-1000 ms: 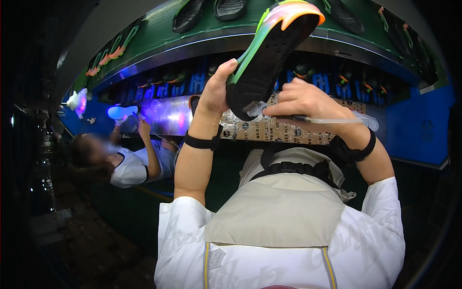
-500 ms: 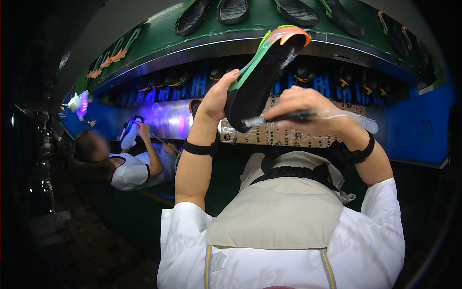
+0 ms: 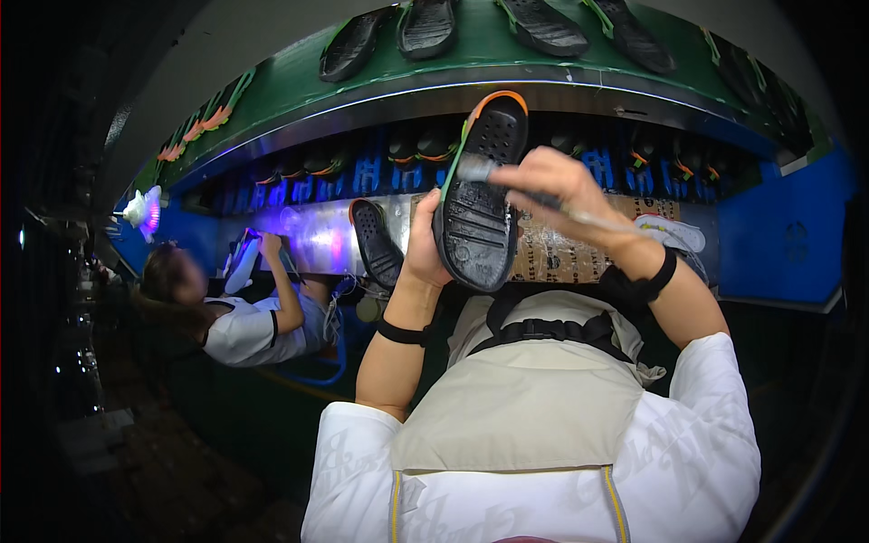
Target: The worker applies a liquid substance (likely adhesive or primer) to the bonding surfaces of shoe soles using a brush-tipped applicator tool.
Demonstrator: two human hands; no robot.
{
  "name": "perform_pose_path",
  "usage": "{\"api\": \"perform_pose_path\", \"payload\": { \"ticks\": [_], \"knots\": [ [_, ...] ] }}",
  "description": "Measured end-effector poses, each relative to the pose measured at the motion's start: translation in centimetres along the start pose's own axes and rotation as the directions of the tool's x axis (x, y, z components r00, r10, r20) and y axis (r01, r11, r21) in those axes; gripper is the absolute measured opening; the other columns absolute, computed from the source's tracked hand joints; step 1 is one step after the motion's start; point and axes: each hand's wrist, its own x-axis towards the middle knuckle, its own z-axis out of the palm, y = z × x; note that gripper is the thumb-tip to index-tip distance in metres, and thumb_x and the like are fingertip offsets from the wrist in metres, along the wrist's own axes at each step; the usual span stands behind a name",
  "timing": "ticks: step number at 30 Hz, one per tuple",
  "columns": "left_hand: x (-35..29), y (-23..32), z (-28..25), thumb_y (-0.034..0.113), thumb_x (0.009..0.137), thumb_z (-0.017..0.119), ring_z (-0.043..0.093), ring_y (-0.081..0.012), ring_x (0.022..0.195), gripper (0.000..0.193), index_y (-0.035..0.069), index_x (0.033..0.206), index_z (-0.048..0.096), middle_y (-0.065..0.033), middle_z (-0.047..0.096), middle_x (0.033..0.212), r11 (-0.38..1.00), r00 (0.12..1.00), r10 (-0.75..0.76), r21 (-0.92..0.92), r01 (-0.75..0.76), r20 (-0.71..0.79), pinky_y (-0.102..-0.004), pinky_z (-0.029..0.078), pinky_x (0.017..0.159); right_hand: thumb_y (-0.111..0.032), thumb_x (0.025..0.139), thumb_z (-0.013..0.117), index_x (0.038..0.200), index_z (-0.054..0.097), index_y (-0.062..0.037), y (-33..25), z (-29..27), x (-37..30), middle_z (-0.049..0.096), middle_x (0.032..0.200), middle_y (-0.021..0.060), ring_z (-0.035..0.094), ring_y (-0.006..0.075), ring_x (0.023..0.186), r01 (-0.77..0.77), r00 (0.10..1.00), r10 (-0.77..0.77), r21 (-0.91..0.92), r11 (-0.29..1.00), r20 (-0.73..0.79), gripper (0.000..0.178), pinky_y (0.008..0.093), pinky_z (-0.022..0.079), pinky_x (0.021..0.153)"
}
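My left hand [image 3: 425,246] is closed on the left side of a black shoe sole [image 3: 478,237] with an orange and green edge. The sole is held up over the bench, its grooved, holed face showing and looking wet. In my right hand [image 3: 559,185] is a brush [image 3: 474,168] with a dark handle, fingers wrapped round it. Its bristles lie over the middle of the sole. A thin pale line trails back from the handle toward my right wrist.
Taped cardboard [image 3: 579,249] covers part of the bench. Another black sole [image 3: 377,242] lies left; a white shoe [image 3: 670,233] sits right. Several soles [image 3: 425,29] rest on the green shelf [image 3: 489,65]. At left a person [image 3: 244,328] handles a shoe near a glowing lamp [image 3: 145,214].
The sole has come lower and nearer, its face turned more toward me. The brush has moved from the sole's near end up to its middle.
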Motion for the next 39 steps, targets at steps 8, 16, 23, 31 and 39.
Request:
{"api": "perform_pose_path", "payload": {
  "ticks": [8, 16, 23, 31, 39],
  "knots": [
    [-1.0, 0.0, -1.2, 0.05, 0.108, 0.024, 0.066, -0.0332, 0.124, 0.07, -0.002, 0.148, 0.049, -0.0216, 0.064, 0.138, 0.978, 0.968, 0.206, -0.074, -0.197, 0.14, -0.049, 0.051, 0.11, -0.018, 0.09, 0.078, 0.115, 0.079, -0.0018, -2.9, -1.5, -0.3, 0.077, 0.095, 0.0078, 0.067, 0.0134, 0.076, -0.442, 0.897, 0.325, 0.62, 0.648, 0.3, 0.03, 0.0285, 0.054, 0.071],
    [-1.9, -1.0, -0.3, 0.055, 0.104, 0.052, 0.065, -0.0268, 0.126, 0.071, 0.001, 0.15, 0.047, -0.0154, 0.064, 0.138, 0.872, 0.916, 0.4, 0.314, -0.374, -0.02, -0.0425, 0.053, 0.109, -0.016, 0.095, 0.068, 0.109, 0.076, -0.0024, -2.6, -0.7, -0.7, 0.075, 0.092, 0.0057, 0.065, 0.0125, 0.087, -0.404, 0.908, 0.392, -0.062, 0.913, -0.147, 0.022, 0.0286, 0.052, 0.081],
    [-2.0, -0.8, -1.7, 0.064, 0.104, 0.047, 0.064, -0.0283, 0.127, 0.079, 0.001, 0.153, 0.044, -0.0158, 0.062, 0.141, 0.776, 0.879, 0.476, 0.486, -0.402, -0.034, -0.0433, 0.053, 0.109, -0.019, 0.095, 0.068, 0.11, 0.076, -0.0028, -2.4, -0.4, -0.8, 0.075, 0.098, 0.0071, 0.066, 0.0163, 0.085, -0.617, 0.784, 0.612, 0.256, 0.744, 0.109, 0.023, 0.0309, 0.053, 0.082],
    [-3.9, -0.5, -3.2, 0.072, 0.099, 0.038, 0.061, -0.0468, 0.126, 0.093, 0.0, 0.158, 0.037, -0.0309, 0.055, 0.144, 0.952, 0.953, 0.282, -0.091, -0.292, -0.112, -0.0569, 0.057, 0.101, -0.014, 0.096, 0.067, 0.113, 0.075, -0.0025, -1.5, -1.0, -2.9, 0.068, 0.087, 0.0012, 0.058, 0.0088, 0.077, -0.54, 0.8, 0.596, 0.352, 0.765, -0.067, 0.022, 0.0261, 0.047, 0.071],
    [-4.4, 10.7, -0.8, 0.074, 0.101, 0.031, 0.066, -0.0432, 0.119, 0.096, -0.006, 0.154, 0.04, -0.0325, 0.059, 0.137, 0.942, 0.892, 0.313, 0.017, -0.336, 0.326, -0.0538, 0.058, 0.098, -0.013, 0.097, 0.067, 0.114, 0.075, -0.0023, 0.1, -1.0, -6.8, 0.065, 0.081, -0.0011, 0.055, 0.0068, 0.073, -0.634, 0.726, 0.686, 0.338, 0.696, -0.051, 0.023, 0.0243, 0.044, 0.067]
  ]
}}
